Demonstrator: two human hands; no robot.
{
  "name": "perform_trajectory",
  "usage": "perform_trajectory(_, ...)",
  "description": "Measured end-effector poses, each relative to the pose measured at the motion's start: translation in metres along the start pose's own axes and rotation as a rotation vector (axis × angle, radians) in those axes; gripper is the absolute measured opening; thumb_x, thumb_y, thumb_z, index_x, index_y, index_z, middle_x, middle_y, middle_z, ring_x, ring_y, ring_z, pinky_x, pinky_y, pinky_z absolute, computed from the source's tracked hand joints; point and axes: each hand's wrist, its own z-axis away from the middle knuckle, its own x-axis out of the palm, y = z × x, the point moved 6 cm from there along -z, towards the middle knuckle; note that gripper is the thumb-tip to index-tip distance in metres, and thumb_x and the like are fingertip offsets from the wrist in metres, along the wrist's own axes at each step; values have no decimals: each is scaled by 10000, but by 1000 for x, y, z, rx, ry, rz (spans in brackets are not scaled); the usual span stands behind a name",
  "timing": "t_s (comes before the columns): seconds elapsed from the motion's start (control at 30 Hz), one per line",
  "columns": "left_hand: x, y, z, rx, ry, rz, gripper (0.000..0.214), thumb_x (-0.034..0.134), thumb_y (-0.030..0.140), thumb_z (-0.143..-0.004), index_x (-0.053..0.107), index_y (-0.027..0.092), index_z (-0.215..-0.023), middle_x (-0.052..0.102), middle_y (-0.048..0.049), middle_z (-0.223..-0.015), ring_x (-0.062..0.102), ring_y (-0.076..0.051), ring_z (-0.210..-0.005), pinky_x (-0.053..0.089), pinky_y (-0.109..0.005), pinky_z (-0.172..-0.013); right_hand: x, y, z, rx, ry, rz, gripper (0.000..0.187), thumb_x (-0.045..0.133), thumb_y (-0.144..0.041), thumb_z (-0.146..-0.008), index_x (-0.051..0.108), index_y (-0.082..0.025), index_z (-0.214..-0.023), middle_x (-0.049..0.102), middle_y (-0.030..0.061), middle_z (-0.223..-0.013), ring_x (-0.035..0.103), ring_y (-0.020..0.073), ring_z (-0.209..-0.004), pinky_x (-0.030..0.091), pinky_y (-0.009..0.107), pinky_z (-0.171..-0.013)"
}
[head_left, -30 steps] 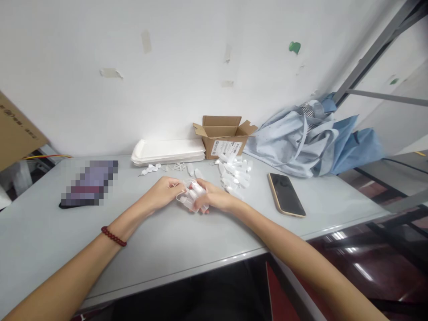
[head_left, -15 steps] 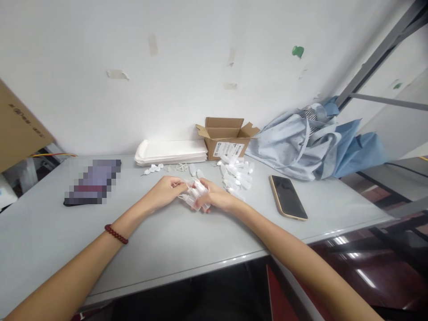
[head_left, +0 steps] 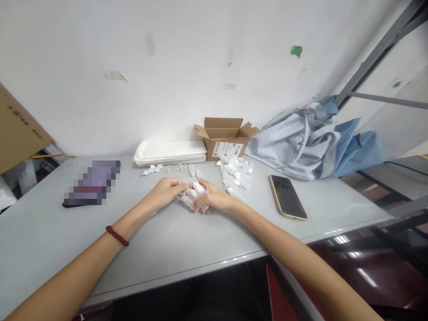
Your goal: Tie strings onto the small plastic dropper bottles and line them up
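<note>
Little change vs 1 s ago: my right hand [head_left: 214, 199] still curled shut round small white bottles [head_left: 193, 196], mid tabletop [head_left: 174, 240]; left hand [head_left: 165, 191] pinches one's tip, so same fiddling continues.

Pale grey table [head_left: 174, 240], smooth top, spanning the lower and middle frame; near edge runs across the lower centre.

Lying on it:
- Dark flat item [head_left: 90, 185], blurred beyond telling, centre left.
- Stack of white trays [head_left: 169, 151], against the wall, upper centre.
- Open cardboard box [head_left: 225, 138], flaps up, label on the front, just right of the trays.
- Small white bottles [head_left: 236, 176], a loose heap in front of the box.
- White caps [head_left: 152, 169], a short row in front of the trays.
- Phone [head_left: 287, 197], screen up, tan edge, centre right.
- Blue cloth [head_left: 307, 142], bundled, right.
</note>
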Motion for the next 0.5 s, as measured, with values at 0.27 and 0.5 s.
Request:
perform_trajectory(0.27, 1, 12, 5, 42, -103, 43, 157, 673, 325, -698, 686, 169, -695, 470, 37, -526, 337, -97, -471, 203, -245, -466, 0, 2, -2, -3, -1, -13, 506, 718, -170, -554, 415, -217, -957, 578, -63, -639, 535, 115, -472, 409, 222, -394)
perform_trajectory(0.5, -1, -2, -2, -13, -50, -30, 331, 663, 461, -729, 609, 152, -623, 345, 54, -497, 258, -83, -465, 156, -241, -465, 0, 3, -2, -11, -4, 13, 504, 726, -181, -556, 424, -216, -958, 561, -77, -619, 525, 104, -460, 394, 209, -385)
